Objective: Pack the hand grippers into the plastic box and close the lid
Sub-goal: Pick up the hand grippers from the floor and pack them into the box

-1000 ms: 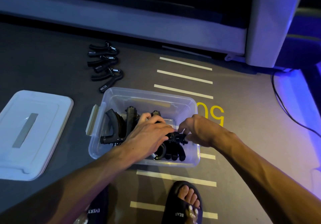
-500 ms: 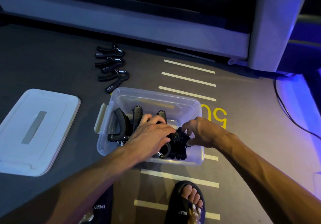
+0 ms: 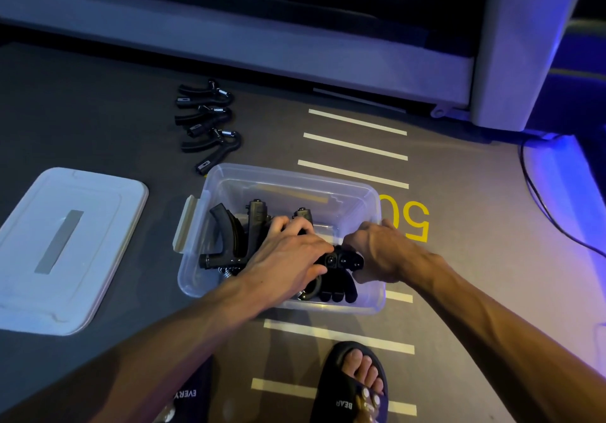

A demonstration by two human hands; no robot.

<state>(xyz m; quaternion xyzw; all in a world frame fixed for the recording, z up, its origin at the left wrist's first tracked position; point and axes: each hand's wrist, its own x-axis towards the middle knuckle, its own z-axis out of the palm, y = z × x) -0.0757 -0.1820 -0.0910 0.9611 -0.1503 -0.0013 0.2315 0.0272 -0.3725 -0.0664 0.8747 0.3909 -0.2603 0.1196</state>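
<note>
Head view: three loose hand grippers (image 3: 206,121), perhaps.

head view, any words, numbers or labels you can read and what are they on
"50": yellow number painted on the floor, partly hidden behind the plastic box.
"BEAR": white print on the right slipper.
"EVERY": white print on the left slipper, cut off at its edge.
Small tags on the hand grippers on the floor: too small to read.
</note>
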